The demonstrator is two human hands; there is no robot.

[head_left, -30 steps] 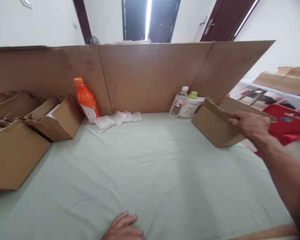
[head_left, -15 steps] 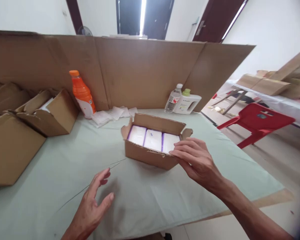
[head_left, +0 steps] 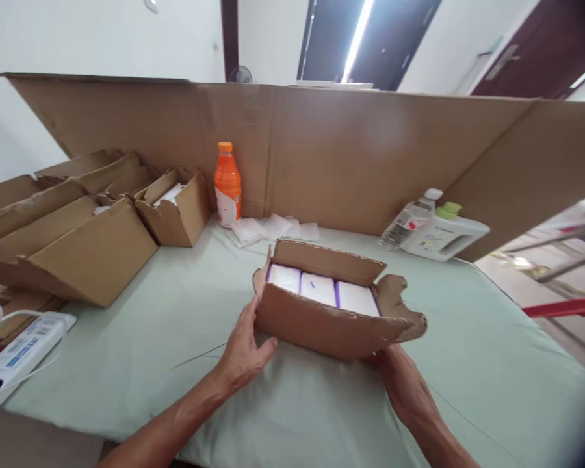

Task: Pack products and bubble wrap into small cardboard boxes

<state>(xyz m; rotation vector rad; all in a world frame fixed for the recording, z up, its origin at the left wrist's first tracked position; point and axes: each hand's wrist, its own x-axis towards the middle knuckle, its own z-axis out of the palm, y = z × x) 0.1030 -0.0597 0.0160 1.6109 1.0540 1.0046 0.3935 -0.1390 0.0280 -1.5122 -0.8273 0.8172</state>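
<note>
A small open cardboard box sits in the middle of the pale green table. Inside it lie three white packets with purple edges, side by side. My left hand presses against the box's near left corner, fingers curled round it. My right hand holds the box's near right underside, its fingertips hidden beneath the torn flap.
Several brown cardboard boxes stand at the left. An orange bottle and white sachets lie by the tall cardboard screen. A clear water bottle and a white jug rest at right. A white power strip lies at the table's left edge.
The box came from the far right to the table's middle. Both hands have closed onto its near corners, and the view has swung leftward.
</note>
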